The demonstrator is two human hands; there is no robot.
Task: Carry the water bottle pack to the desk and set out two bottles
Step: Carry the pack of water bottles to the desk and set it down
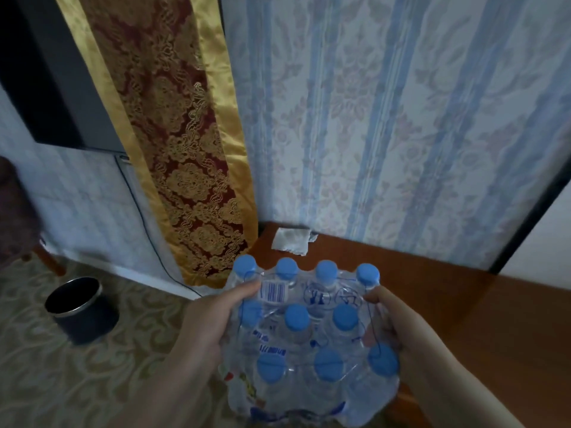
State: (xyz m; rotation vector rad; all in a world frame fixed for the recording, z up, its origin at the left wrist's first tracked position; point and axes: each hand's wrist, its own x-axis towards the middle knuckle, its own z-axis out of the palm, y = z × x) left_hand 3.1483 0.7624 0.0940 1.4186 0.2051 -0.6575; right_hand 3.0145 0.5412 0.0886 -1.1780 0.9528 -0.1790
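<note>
Beside the desk [432,291], both hands apparently grip the water bottle pack [309,335].

one pack [309,329] — ten caps, two hands, one bin [81,308]

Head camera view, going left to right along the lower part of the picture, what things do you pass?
Bin → left hand → water bottle pack → right hand → wooden desk.
</note>
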